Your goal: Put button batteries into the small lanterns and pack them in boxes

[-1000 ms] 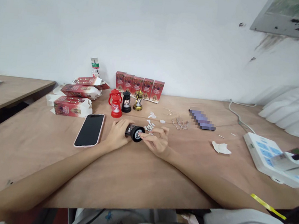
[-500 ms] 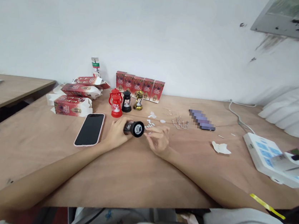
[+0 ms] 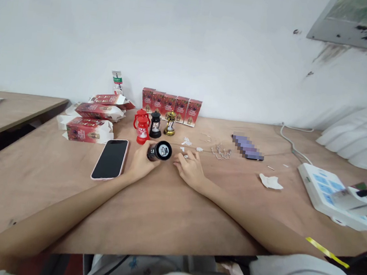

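Note:
A small black lantern (image 3: 155, 152) is in my left hand (image 3: 142, 163), whose fingers are wrapped round its side. The lantern lies tipped over, its round base with a pale, partly dark centre facing me. To its right, my right hand (image 3: 191, 169) rests low on the table with bent fingers somewhat apart, over several small white pieces (image 3: 186, 156). I see no object held in it. Behind my hands stand two red lanterns (image 3: 142, 132), another black lantern (image 3: 155, 125) and a gold lantern (image 3: 170, 125).
A phone (image 3: 110, 160) lies left of my left hand. Red boxes (image 3: 88, 130) are piled beyond it, and more red boxes (image 3: 182, 109) stand along the wall. Bent wires (image 3: 221, 152), a pixelated dark-edged item (image 3: 247, 148), torn paper (image 3: 270, 182) and a power strip (image 3: 326, 193) lie rightward.
My left hand has drawn the black lantern slightly left and up. My right hand has moved away from the lantern's base and down over the small white pieces.

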{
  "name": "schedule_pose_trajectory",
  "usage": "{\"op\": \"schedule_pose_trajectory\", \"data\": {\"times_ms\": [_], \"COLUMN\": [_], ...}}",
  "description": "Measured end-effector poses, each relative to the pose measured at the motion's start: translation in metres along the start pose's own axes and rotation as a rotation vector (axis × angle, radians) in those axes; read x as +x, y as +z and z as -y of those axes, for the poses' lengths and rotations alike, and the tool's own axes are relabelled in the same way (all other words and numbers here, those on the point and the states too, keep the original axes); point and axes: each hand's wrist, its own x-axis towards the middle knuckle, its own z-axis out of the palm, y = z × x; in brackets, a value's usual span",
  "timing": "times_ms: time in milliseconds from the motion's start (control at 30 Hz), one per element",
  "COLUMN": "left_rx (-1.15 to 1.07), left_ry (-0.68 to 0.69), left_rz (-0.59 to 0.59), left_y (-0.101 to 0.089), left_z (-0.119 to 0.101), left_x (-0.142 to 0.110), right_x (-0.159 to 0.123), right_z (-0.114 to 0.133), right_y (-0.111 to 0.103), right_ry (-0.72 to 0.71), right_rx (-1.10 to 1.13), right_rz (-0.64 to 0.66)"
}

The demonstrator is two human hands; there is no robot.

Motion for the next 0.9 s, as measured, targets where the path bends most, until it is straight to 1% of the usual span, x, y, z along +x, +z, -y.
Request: {"op": "schedule_pose_trajectory", "data": {"times_ms": [200, 300, 367, 400, 500, 567, 700, 833, 900], "left_rx": [0.009, 0.014, 0.017, 0.020, 0.034, 0.037, 0.028, 0.018, 0.017], "left_ry": [0.023, 0.036, 0.037, 0.036, 0.032, 0.034, 0.031, 0.029, 0.026], "left_rz": [0.019, 0.016, 0.011, 0.007, -0.009, -0.010, -0.004, 0.001, 0.003], "left_y": [0.000, 0.000, 0.000, 0.000, 0.001, 0.001, 0.001, 0.000, 0.000], "left_z": [0.000, 0.000, 0.000, 0.000, 0.001, 0.001, 0.000, -0.001, -0.002], "left_x": [0.000, 0.000, 0.000, -0.001, -0.001, -0.001, -0.001, -0.001, -0.001], "right_x": [-0.001, -0.003, -0.006, -0.007, -0.008, -0.008, -0.007, -0.006, -0.005], "right_z": [-0.002, -0.002, -0.002, -0.003, -0.007, -0.012, -0.017, -0.011, -0.008], "right_y": [0.004, 0.001, -0.004, -0.008, -0.019, -0.025, -0.031, -0.035, -0.036], "right_ry": [-0.040, -0.071, -0.114, -0.169, -0.396, -0.488, -0.582, -0.724, -0.737], "right_rx": [0.000, 0.084, 0.173, 0.233, 0.422, 0.479, 0.438, 0.353, 0.293], "right_rz": [-0.069, -0.156, -0.186, -0.168, -0.043, 0.003, 0.033, 0.097, 0.123]}}
